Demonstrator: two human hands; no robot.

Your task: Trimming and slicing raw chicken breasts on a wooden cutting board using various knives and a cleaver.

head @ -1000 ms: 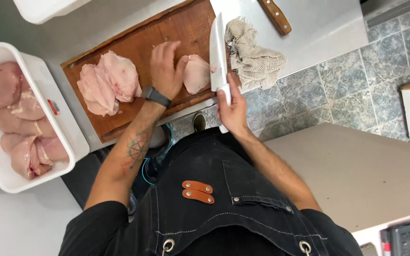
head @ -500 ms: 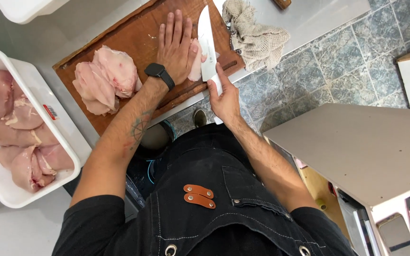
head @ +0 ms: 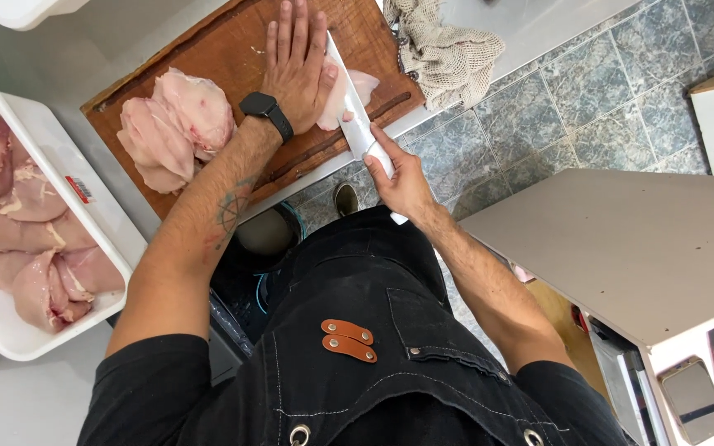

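Note:
My left hand [head: 295, 62] lies flat, fingers together, on a raw chicken breast [head: 359, 86] on the wooden cutting board [head: 233, 49]. A black watch sits on that wrist. My right hand [head: 402, 177] grips the white handle of a large knife [head: 347, 103]. The blade lies nearly flat against the right side of the breast, just under my left palm. A pile of cut chicken pieces [head: 177, 124] rests on the left part of the board.
A white tub [head: 130, 244] of raw chicken breasts stands at the left on the steel counter. A beige mesh cloth [head: 444, 54] lies right of the board. A beige cabinet top [head: 621, 248] is at the right, tiled floor below.
The knife went from upright beside the meat to lying flat against it. My left hand flattened over the breast and my right hand moved lower, toward my body.

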